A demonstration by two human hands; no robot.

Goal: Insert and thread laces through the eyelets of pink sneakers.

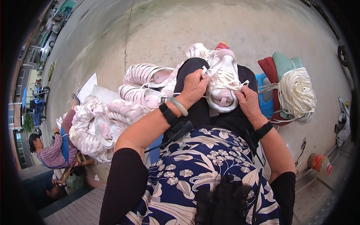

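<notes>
- Resting on the person's lap, between the 2 knees in black trousers [188, 78], is 1 white-and-pink sneaker [227, 61], upright, its laced upper facing the camera.
- Its toe points away from the person, toward the top of the view; the heel and the foot opening are on the near side, toward the belly.
- Its long axis runs nearly straight out from the body, the toe end leaning very slightly to the right of the heel.
- The left hand [193, 88] is at the left side of the sneaker, its fingers pinching a part of the white lace [204, 72] just beside the upper.
- The right hand [248, 99] is at the right side, nearer the foot opening, its fingers pinching a different stretch of the lace, drawn out sideways.
- 1 pale bangle [178, 106] and 1 black band [169, 114] circle the left wrist; 1 dark strap [263, 130] circles the right.
- To the left, rows of nested shoes [140, 75] lie beside a larger shoe pile [90, 135].
- To the right, a thick hank of white cords [297, 93] rests against red and green cloth [287, 63] at a blue stool [266, 107].
- Farther left sits a co-worker [56, 153] in a patterned shirt.
</notes>
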